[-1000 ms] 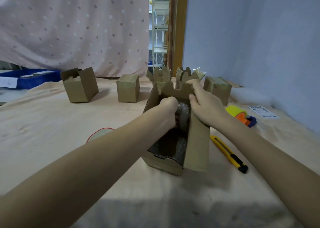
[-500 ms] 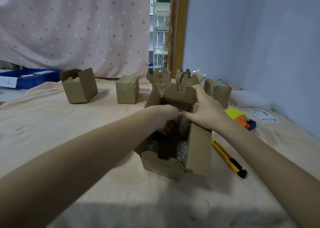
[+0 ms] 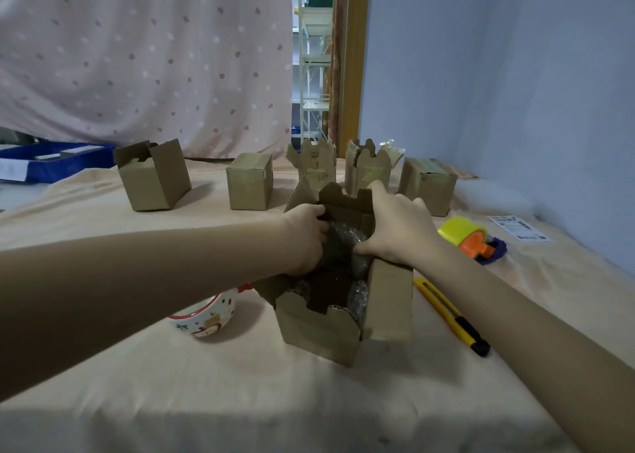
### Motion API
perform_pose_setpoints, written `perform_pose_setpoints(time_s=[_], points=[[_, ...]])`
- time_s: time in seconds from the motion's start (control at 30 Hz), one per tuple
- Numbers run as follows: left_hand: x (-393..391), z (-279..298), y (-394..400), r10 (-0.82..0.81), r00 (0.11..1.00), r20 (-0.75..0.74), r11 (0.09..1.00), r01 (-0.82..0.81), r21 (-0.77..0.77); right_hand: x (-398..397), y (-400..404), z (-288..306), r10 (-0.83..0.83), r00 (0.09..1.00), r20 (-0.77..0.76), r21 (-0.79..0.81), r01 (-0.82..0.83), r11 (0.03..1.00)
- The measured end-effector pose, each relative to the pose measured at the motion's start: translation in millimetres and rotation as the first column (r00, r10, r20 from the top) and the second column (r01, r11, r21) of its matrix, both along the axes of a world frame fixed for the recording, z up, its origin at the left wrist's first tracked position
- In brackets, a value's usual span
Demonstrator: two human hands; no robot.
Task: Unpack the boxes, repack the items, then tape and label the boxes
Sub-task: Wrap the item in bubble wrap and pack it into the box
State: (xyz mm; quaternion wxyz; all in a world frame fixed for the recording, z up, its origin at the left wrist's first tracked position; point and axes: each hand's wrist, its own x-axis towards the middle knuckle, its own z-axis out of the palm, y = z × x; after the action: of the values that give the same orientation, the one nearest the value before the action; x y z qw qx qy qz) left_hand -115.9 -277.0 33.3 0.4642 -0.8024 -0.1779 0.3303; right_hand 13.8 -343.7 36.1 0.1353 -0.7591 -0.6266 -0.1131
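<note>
A white ceramic bowl with a cartoon print (image 3: 206,318) sits under the left forearm. The left hand (image 3: 304,238) reaches into the open brown cardboard box (image 3: 330,325), fingers curled around a bubble-wrapped bundle (image 3: 342,246) — the right hand (image 3: 395,227) grips that bundle from the other side, fingers over the box's back flap. Right of the right forearm lie a yellow utility knife (image 3: 450,315) and a yellow-and-orange tape dispenser (image 3: 469,238) on the beige-covered worktop (image 3: 240,384).

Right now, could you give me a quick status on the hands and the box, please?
Both hands, left and right, grip the bubble-wrapped item in the open box. Bowl sits beside the box, clear.
</note>
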Motion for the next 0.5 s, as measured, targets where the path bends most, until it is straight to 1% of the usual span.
perform_pose_setpoints(time_s=[0.1, 0.13, 0.2, 0.27, 0.33, 0.37, 0.4, 0.5], points=[[1, -8, 2, 0.04, 0.999, 0.026, 0.999, -0.041, 0.028, -3, 2, 1, -0.004, 1.0, 0.018, -0.004, 0.004, 1.0], [1, -11, 2, 0.026, 0.999, 0.033, 0.999, -0.027, 0.033, -4, 3, 1, -0.005, 1.0, 0.017, -0.003, 0.005, 1.0], [1, -14, 2, -0.039, 0.997, 0.063, 0.999, 0.037, 0.029, -4, 3, 1, -0.012, 1.0, 0.015, -0.003, 0.012, 1.0], [-3, -11, 4, -0.109, 0.986, 0.128, 0.994, 0.112, -0.014, -4, 4, 1, -0.018, 1.0, 0.018, 0.0, 0.018, 1.0], [-9, 0, 6, -0.186, 0.954, 0.234, 0.974, 0.21, -0.08, -3, 4, 0, -0.027, 1.0, 0.009, 0.006, 0.027, 1.0], [-13, 8, 5, -0.2, 0.931, 0.306, 0.962, 0.246, -0.121, -3, 5, -1, -0.032, 0.999, 0.003, 0.008, 0.032, 0.999], [-18, 16, 2, -0.183, 0.903, 0.389, 0.949, 0.265, -0.169, -2, 5, -2, -0.035, 0.999, 0.0, 0.01, 0.035, 0.999], [-36, 38, -22, -0.006, 0.769, 0.639, 0.9, 0.282, -0.331, 1, 7, -4, -0.042, 0.999, 0.013, 0.008, 0.042, 0.999]])
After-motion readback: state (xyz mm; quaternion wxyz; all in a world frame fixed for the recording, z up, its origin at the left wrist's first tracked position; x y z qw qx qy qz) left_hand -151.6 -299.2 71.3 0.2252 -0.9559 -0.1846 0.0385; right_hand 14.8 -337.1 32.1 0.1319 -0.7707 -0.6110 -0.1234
